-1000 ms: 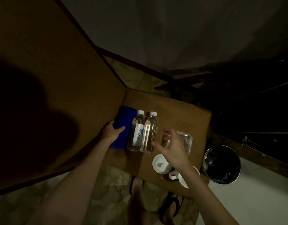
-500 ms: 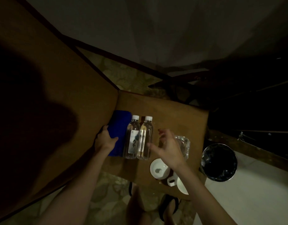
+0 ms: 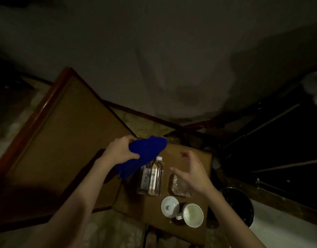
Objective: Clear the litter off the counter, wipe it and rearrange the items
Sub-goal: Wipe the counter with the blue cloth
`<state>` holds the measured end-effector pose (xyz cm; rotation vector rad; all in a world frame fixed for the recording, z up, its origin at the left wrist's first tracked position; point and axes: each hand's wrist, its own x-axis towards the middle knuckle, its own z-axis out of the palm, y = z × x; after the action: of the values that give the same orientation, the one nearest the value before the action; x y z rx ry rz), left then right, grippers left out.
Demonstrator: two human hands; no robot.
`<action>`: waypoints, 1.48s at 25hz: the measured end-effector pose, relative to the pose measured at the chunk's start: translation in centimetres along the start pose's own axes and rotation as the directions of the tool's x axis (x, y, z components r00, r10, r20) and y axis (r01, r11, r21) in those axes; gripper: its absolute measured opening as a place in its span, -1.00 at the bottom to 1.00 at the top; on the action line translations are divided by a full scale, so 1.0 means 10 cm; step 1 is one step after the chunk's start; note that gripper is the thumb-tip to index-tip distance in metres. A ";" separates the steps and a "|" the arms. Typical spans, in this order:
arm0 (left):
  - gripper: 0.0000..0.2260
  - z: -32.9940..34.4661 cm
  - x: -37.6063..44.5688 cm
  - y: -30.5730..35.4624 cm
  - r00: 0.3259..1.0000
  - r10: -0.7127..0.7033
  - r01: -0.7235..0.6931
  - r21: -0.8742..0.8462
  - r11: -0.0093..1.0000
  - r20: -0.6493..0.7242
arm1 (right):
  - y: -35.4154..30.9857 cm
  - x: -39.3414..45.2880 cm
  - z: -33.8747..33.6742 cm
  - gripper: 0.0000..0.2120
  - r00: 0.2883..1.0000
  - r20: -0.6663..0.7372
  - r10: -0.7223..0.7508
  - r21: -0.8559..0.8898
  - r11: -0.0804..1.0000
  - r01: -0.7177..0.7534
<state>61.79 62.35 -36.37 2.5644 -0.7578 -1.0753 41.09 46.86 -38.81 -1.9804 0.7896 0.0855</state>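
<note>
The left hand (image 3: 121,152) fingers clench the blue cloth (image 3: 145,154) above the desk (image 3: 173,154); the right hand (image 3: 193,173) hovers with fingers spread, holding nothing.

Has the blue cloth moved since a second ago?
Yes. The left hand has lifted the blue cloth off the counter; it now hangs above and partly across the bottles.

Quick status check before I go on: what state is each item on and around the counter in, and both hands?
blue cloth: lifted off the counter, bunched in the left hand.
right hand: open, above the clear glass dish, holding nothing.
two water bottles: capped, side by side.
white cup: uncovered.
cup lid: off, beside the cup.
bin: open, dark inside.
</note>
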 end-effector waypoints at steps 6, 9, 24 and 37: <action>-0.43 -0.35 -1.04 1.52 0.958 0.282 -0.287 0.129 0.949 0.051 | -0.36 -0.82 -1.43 -0.23 0.957 -0.036 -0.287 -0.295 0.918 0.264; -0.44 -0.27 -1.53 2.30 0.903 0.417 -0.429 0.187 0.883 0.101 | -0.50 -1.39 -2.15 -0.14 0.912 0.049 -0.406 -0.471 0.796 0.380; -0.39 0.23 -2.44 4.86 0.444 0.784 -0.896 0.195 0.400 0.434 | -0.10 -3.25 -4.28 -0.63 0.945 -0.219 -0.244 -0.391 0.909 0.144; -0.56 1.24 -2.61 6.77 0.308 0.818 -0.951 0.134 0.279 0.486 | 1.11 -4.15 -5.88 -0.62 0.962 -0.243 -0.126 -0.213 0.974 0.073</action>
<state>12.81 20.16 -1.18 1.5162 -2.3783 -0.9151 -12.85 16.29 -0.68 -2.2514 0.8706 -0.1583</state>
